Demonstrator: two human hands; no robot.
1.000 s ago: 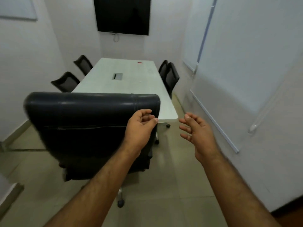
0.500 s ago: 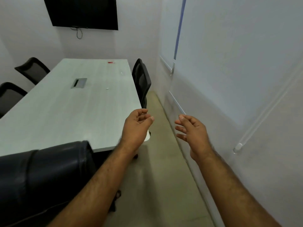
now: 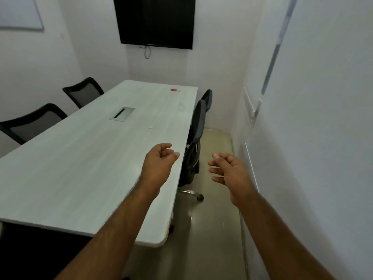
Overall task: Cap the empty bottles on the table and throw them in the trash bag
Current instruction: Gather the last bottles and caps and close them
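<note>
A long pale table [image 3: 86, 170] runs away from me. Near its far right edge lies a clear plastic bottle [image 3: 181, 106], hard to make out. A small white cap [image 3: 150, 127] rests on the tabletop closer to me. A red-labelled item [image 3: 175, 90] lies at the far end. My left hand [image 3: 159, 162] hovers over the table's right edge with its fingers loosely curled and holds nothing. Over the aisle floor, my right hand [image 3: 228, 170] has its fingers spread and is empty. No trash bag is in view.
Two black chairs [image 3: 198, 126] stand tucked at the table's right side, narrowing the aisle along the right wall [image 3: 312, 138]. Two more chairs [image 3: 82, 91] stand on the left. A cable box [image 3: 122, 113] sits mid-table. A dark screen [image 3: 155, 21] hangs on the far wall.
My view has moved past the big black chair at the near end and up along the table's right side. Both hands stay raised and empty, in much the same pose.
</note>
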